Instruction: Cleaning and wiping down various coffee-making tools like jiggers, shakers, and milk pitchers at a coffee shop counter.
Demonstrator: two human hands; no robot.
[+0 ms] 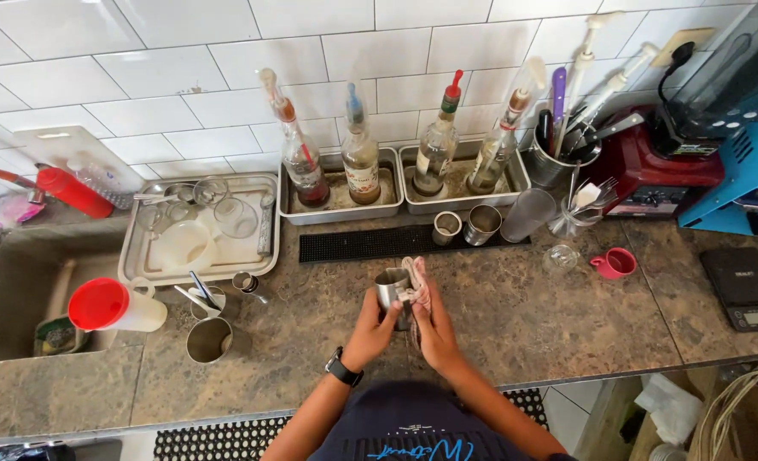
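A: What have you got in your left hand (370, 329)?

B: A small steel cup (391, 288), shiny and cylindrical, its open mouth tipped a little away from you. Your left grip is closed round its lower wall, fingers wrapped on the side.

A: And your right hand (436, 329)?

B: Its grip is closed on a crumpled cloth (415, 286), pale with pinkish stripes, pressed against the cup's right side and bunched over the rim.

A: Where is the cup?

B: You hold it just above the brown stone table (516, 316), near the front edge, in front of the black bar mat (353, 244).

A: What is around it?

B: To your left stand a larger steel jug (208, 339) and a white pitcher with a red lid (113, 306), beside the sink (16, 282). Behind the mat, two metal trays (400, 201) carry bottles with pourers. A pink mug (615, 263) sits well to the right, and a black scale (744, 287) farther right.
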